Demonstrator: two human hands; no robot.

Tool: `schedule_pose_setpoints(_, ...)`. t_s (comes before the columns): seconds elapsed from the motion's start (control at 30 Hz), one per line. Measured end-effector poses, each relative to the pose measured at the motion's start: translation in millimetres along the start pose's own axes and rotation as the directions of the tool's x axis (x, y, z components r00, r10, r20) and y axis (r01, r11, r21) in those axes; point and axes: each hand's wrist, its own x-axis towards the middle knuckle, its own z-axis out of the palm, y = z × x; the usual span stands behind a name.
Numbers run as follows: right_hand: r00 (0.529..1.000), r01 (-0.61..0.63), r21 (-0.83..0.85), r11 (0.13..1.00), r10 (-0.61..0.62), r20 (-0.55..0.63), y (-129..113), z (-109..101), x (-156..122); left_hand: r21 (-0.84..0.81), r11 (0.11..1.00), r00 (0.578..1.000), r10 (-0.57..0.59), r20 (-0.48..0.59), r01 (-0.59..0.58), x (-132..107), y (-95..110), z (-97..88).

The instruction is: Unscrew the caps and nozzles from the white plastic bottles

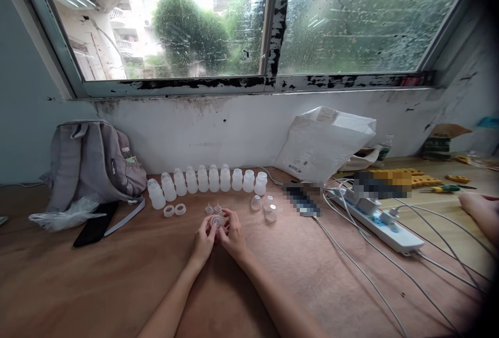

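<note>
Both my hands meet low over the table, fingers closed round a small clear round piece, which looks like a bottle nipple in its collar ring [217, 220]. My left hand [204, 236] grips it from the left, and my right hand [234, 234] from the right, thumbs together on it. Just beyond my fingertips stand two loose nipples [209, 209]. Left of them lie two white collar rings [174, 210]. Three clear domed caps [270, 212] sit to the right. Behind runs a row of baby bottles: several topped ones [192, 181] and three without tops [248, 181].
A grey backpack [88, 161], a crumpled plastic bag [74, 213] and a black flat object [94, 226] lie left. Right are a white bag [325, 143], a blurred phone-like device [302, 200], a power strip [390, 231] with trailing cables, and another person's hand [477, 210].
</note>
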Motion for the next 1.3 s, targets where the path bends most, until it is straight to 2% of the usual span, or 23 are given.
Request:
schedule_pose_setpoints(0.17, 0.995, -0.018, 0.085, 0.996, 0.010, 0.102, 3.0, 3.6, -1.5, 0.060, 0.996, 0.998, 0.070, 0.001, -0.070, -1.8, 7.4, -2.5)
schedule_pose_setpoints(0.3, 0.995, -0.048, 0.111, 0.993, 0.037, 0.096, 4.2, 4.2, -0.6, 0.100, 0.989, 0.994, 0.101, 0.045, -0.105, -3.6, 11.9, -3.7)
schedule_pose_setpoints(0.47, 0.996, -0.057, 0.114, 0.992, 0.049, 0.075, 4.1, 3.5, 1.2, 0.067, 0.990, 0.993, 0.120, 0.004, -0.120, -4.8, 14.0, -2.5)
schedule_pose_setpoints(0.7, 0.992, -0.090, 0.112, 0.990, 0.080, 0.094, -0.9, 0.8, 1.9, 0.159, 0.968, 0.981, 0.195, -0.001, -0.192, -3.8, 13.0, -4.5)
schedule_pose_setpoints(0.9, 0.991, -0.103, 0.163, 0.981, 0.088, 0.100, -2.7, 1.1, 0.8, 0.124, 0.985, 0.991, 0.129, -0.030, -0.124, -3.6, 14.6, -5.7)
schedule_pose_setpoints(1.03, 0.987, -0.136, 0.211, 0.968, 0.115, 0.112, -0.9, 4.2, -1.0, 0.212, 0.965, 0.986, 0.163, -0.027, -0.153, -2.2, 11.4, -7.0)
schedule_pose_setpoints(1.13, 0.983, -0.160, 0.201, 0.966, 0.137, 0.124, -1.3, 3.9, -1.5, 0.272, 0.949, 0.986, 0.168, -0.015, -0.158, -1.5, 7.4, -8.0)
schedule_pose_setpoints(1.3, 0.992, -0.113, 0.143, 0.983, 0.102, 0.080, -3.2, 0.2, -0.5, 0.217, 0.968, 0.986, 0.144, -0.082, -0.124, -1.6, 4.8, -9.2)
